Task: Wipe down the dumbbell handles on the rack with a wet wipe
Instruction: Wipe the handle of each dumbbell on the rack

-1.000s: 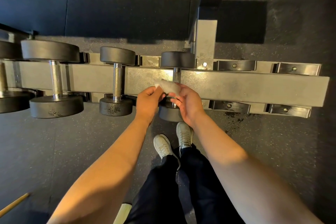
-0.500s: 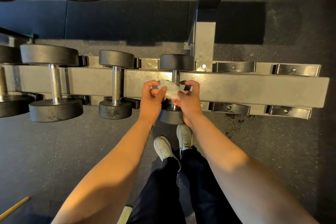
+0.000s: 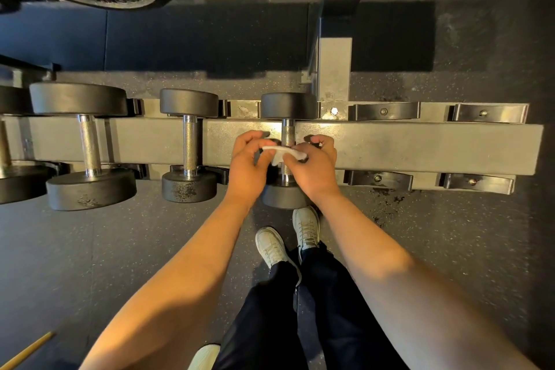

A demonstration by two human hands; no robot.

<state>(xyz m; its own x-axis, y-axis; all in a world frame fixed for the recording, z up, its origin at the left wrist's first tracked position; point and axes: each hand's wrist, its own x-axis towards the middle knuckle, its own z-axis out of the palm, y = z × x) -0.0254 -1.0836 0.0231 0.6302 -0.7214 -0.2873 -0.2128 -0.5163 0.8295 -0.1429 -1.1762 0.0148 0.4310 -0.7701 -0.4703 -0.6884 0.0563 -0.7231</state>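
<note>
Wet wipe (image 3: 282,153) now lowered across dumbbell handle (image 3: 287,132).
Left hand (image 3: 247,165) and right hand (image 3: 315,168) pinch its ends; wiping may begin.

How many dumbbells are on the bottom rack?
4. A cut-off dumbbell at the left edge, then a big dumbbell, a small dumbbell, and the middle dumbbell beneath the left hand and right hand, which pinch the wet wipe. More may hide off-frame left.
</note>
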